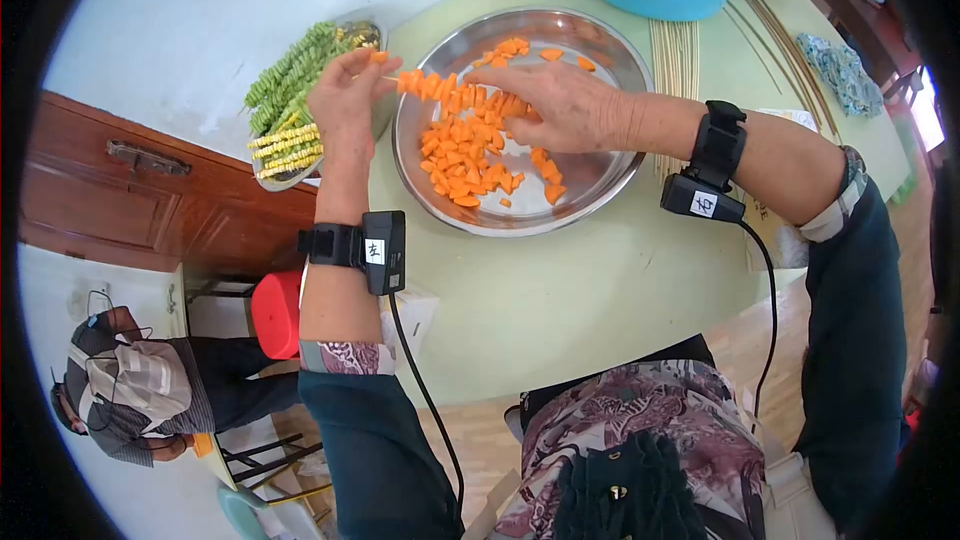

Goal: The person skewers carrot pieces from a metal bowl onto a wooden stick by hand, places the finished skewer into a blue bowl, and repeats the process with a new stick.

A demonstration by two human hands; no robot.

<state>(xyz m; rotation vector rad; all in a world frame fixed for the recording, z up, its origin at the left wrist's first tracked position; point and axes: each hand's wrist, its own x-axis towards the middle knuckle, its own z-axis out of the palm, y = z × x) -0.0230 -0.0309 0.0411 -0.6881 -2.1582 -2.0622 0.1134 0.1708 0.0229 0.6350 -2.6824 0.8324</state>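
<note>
– Where is the carrot skewer (428,87)?
– Over the left part of the steel basin (600,175). Your left hand (345,95), beside the basin, pinches one carrot piece (378,57).
– And your right hand (575,105)?
– Over the basin, by the skewer; whether its fingers clamp, I cannot tell.

1. Your left hand (345,100) holds a skewer (391,78) threaded with orange pieces (430,87).
2. Your right hand (570,108) is over the steel basin (600,185) of loose pieces (463,152).
3. A blue tub (655,5) stands near the basin.
</note>
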